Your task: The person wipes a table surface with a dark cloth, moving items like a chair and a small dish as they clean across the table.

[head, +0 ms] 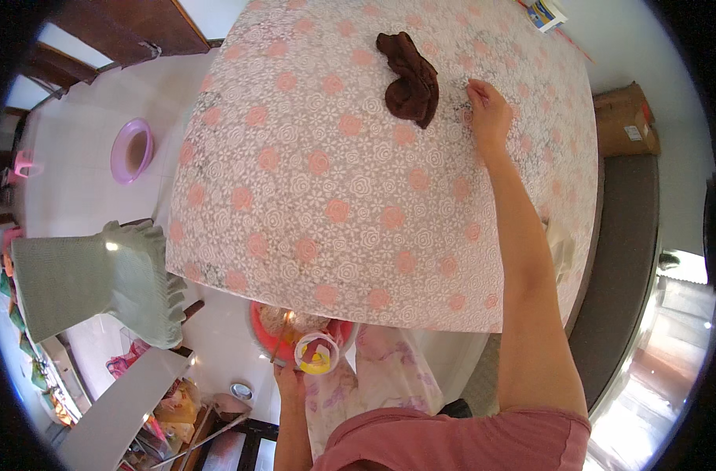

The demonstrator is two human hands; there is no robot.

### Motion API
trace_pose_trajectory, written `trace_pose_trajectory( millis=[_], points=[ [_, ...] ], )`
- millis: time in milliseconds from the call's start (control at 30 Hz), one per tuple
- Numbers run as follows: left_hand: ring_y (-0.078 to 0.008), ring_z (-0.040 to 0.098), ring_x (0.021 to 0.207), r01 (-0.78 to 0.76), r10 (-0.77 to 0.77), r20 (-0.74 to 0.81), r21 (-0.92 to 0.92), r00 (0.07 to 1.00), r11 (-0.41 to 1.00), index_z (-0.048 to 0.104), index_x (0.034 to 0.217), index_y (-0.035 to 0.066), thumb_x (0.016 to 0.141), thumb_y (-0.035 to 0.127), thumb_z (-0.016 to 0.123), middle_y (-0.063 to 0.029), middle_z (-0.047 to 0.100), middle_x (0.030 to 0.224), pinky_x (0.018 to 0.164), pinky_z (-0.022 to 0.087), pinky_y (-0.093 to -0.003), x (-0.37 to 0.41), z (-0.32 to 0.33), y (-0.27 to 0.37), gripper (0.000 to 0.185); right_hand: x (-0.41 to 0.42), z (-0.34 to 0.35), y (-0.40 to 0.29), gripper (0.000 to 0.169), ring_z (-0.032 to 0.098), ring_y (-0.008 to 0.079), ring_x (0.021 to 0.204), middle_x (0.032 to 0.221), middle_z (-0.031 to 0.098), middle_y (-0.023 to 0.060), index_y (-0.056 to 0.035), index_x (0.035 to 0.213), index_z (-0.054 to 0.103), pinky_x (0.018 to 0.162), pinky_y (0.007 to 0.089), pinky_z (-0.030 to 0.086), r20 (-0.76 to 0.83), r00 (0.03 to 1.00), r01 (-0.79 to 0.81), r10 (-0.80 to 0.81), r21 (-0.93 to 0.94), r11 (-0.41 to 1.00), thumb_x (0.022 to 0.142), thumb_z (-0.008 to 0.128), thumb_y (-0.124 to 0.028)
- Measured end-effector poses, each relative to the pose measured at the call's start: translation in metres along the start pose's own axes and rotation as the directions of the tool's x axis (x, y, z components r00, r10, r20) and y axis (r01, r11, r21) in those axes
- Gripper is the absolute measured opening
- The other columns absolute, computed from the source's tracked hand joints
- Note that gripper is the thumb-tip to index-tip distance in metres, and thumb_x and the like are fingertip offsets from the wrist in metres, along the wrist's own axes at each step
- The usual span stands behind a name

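Note:
My right hand (pixel 489 115) hovers over or rests on the floral tablecloth (pixel 358 182), with its fingers drawn together. Whether anything small is pinched in it cannot be made out. To its left lies a crumpled dark brown cloth (pixel 415 88). Below the table's near edge, my left hand (pixel 289 380) grips a clear plastic cup (pixel 328 356) with something yellow inside. A thin brown stick (pixel 282 341) rises beside the cup, close to the same hand. Past them sits a red basin (pixel 267 341) with pale, lumpy contents, partly covered by the table edge.
A chair with a green cover (pixel 99 282) stands to the left. Farther off on the tiled floor is a purple basin (pixel 118 154). On the right are a cardboard box (pixel 626 120) and a dark grey bench (pixel 623 247). A white tub (pixel 546 15) stands at the far right corner.

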State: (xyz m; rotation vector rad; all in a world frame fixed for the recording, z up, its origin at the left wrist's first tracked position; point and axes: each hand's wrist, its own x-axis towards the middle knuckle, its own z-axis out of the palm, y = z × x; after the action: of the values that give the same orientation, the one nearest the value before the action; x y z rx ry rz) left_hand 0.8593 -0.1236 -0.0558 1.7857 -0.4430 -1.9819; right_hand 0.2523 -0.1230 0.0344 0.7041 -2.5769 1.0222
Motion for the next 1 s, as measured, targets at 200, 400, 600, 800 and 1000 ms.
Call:
trace_pose_trajectory(
  millis=[200, 400, 600, 800, 1000],
  points=[
    [-0.0216, 0.061, 0.103, 0.013, -0.017, -0.048, -0.074, 0.999, 0.997, 0.049, 0.124, 0.008, 0.084, 0.001, 0.061, -0.0083, 0.060, 0.118, 0.080, 0.055, -0.0364, -0.005, -0.023, -0.008, 0.043, -0.003, 0.042, -0.066, 0.037, 0.040, 0.0369, 0.129, 0.141, 0.043, 0.0152, -0.0192, 0.126, 0.058, 0.102, 0.0473, 0.038, 0.059, 0.869, 0.489, -0.492, 0.055, 0.871, 0.091, 0.060, -0.030],
    [-0.0212, 0.063, 0.097, 0.043, -0.056, -0.113, -0.114, 0.992, 0.993, 0.050, 0.123, 0.008, 0.084, 0.002, 0.057, -0.0072, 0.061, 0.114, 0.076, 0.056, -0.0347, 0.005, -0.036, -0.029, 0.040, -0.011, 0.101, -0.062, 0.037, 0.040, 0.0368, 0.129, 0.142, 0.044, 0.0131, -0.0170, 0.125, 0.060, 0.106, 0.0458, 0.034, 0.207, 0.826, 0.548, -0.524, -0.083, 0.832, 0.088, 0.059, -0.024],
    [-0.0197, 0.063, 0.095, 0.049, -0.066, -0.097, -0.169, 0.993, 0.984, 0.050, 0.122, 0.009, 0.083, 0.004, 0.058, -0.0058, 0.062, 0.111, 0.072, 0.056, -0.0337, 0.013, -0.039, -0.039, 0.040, -0.030, 0.082, -0.076, 0.038, 0.053, 0.0322, 0.116, 0.134, 0.051, 0.0180, -0.0100, 0.124, 0.059, 0.099, 0.0430, 0.041, 0.127, 0.890, 0.456, -0.439, -0.201, 0.867, 0.087, 0.053, -0.005],
    [-0.0180, 0.062, 0.090, 0.028, -0.049, -0.107, -0.193, 0.993, 0.981, 0.050, 0.124, 0.012, 0.080, 0.003, 0.058, -0.0053, 0.062, 0.107, 0.069, 0.055, -0.0336, 0.034, -0.052, -0.037, 0.045, -0.180, 0.047, -0.181, 0.052, 0.051, 0.0348, 0.111, 0.127, 0.056, 0.0142, -0.0094, 0.122, 0.058, 0.095, 0.0438, 0.038, 0.349, 0.644, 0.665, -0.680, 0.182, 0.724, 0.073, 0.050, 0.007],
    [-0.0186, 0.060, 0.090, 0.038, -0.058, -0.107, -0.180, 0.993, 0.983, 0.050, 0.125, 0.015, 0.080, 0.005, 0.059, -0.0031, 0.059, 0.109, 0.070, 0.053, -0.0367, 0.069, -0.058, -0.036, 0.047, -0.263, 0.009, -0.264, 0.051, 0.053, 0.0319, 0.107, 0.126, 0.057, 0.0108, -0.0092, 0.117, 0.063, 0.095, 0.0408, 0.040, 0.552, 0.378, 0.375, -0.743, 0.642, 0.668, 0.071, 0.052, 0.013]
  ],
)
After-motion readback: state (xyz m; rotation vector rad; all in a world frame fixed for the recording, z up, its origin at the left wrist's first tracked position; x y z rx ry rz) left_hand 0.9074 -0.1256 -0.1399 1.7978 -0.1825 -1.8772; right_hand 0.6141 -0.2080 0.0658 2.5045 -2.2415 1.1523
